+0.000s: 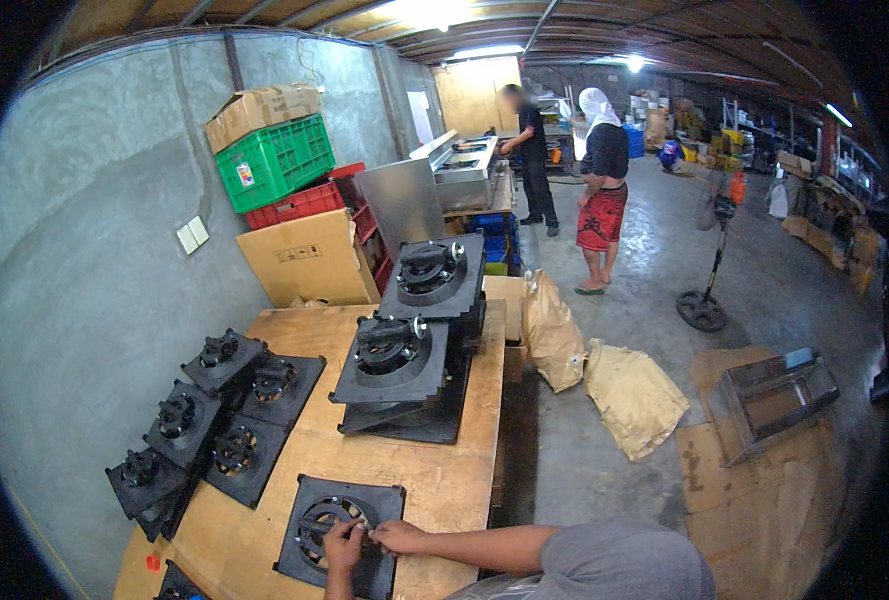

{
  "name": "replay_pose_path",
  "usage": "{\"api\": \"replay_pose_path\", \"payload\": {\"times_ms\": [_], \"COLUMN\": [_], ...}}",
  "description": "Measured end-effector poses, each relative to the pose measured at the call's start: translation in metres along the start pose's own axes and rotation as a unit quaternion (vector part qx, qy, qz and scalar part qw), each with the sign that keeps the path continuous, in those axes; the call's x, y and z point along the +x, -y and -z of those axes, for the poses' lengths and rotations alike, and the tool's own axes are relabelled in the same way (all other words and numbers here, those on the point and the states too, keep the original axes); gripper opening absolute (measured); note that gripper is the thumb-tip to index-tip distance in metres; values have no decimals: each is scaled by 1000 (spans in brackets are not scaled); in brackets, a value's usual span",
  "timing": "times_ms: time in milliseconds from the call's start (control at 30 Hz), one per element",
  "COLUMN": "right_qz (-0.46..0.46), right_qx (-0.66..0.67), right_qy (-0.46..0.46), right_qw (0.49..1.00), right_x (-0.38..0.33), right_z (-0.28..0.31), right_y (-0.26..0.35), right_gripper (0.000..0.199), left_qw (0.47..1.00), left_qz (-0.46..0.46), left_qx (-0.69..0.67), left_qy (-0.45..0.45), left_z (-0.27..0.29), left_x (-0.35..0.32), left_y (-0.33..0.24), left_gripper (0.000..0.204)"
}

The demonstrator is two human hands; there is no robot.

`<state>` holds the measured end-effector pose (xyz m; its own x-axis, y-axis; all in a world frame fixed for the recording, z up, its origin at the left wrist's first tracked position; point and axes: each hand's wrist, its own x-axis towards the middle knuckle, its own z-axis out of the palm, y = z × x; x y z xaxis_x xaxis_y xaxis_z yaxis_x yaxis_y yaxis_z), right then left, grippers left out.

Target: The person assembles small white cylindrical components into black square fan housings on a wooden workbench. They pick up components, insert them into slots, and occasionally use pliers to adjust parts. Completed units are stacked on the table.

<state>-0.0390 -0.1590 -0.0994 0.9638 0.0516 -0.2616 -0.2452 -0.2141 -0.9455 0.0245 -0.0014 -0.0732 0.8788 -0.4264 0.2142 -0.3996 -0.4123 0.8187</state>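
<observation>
Both my hands meet over a black square plate (300, 500) with a round, fan-like middle, which lies flat at the near end of the wooden table (445, 470). My left hand (343, 547) is closed in a pinch at the right side of the round part. Just beside it, my right hand (399, 537) pinches too, its fingertips almost touching the left ones. Whatever sits between the fingers is too small to make out. Part of the plate is hidden under my hands.
Similar black plates (250, 455) lie overlapping along the table's left side. Taller stacks (390, 365) stand at its far right. Beyond are crates (275, 160), cardboard (310, 255) and a metal sheet (402, 205). Brown sacks (637, 398) and a standing fan (710, 270) occupy the floor; two people stand farther back.
</observation>
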Motion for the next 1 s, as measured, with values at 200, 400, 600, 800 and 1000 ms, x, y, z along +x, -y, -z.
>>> {"api": "replay_pose_path", "payload": {"times_ms": [200, 400, 600, 800, 1000], "right_qz": [-24, -32, -30, -12, -2], "right_qx": [19, -12, 35, 33, -7], "right_qy": [22, 5, 13, 13, 6], "right_qw": [999, 999, 999, 999, 1000], "right_x": [6, -7, 4, 2, 3], "right_z": [-1, -1, -3, -3, -4], "right_y": [-8, 10, -2, -2, -5], "right_gripper": [41, 40, 40, 39, 40], "left_qw": [1000, 1000, 1000, 1000, 1000], "left_qz": [6, 14, 17, 16, -11], "left_qx": [6, 21, 11, 19, -12], "left_qy": [5, 0, -1, 1, -2], "left_z": [-1, 2, 1, 1, 0], "left_x": [0, -2, -1, -1, -2], "left_y": [-8, -6, -9, -11, -11], "left_gripper": [22, 23, 23, 21, 22]}}
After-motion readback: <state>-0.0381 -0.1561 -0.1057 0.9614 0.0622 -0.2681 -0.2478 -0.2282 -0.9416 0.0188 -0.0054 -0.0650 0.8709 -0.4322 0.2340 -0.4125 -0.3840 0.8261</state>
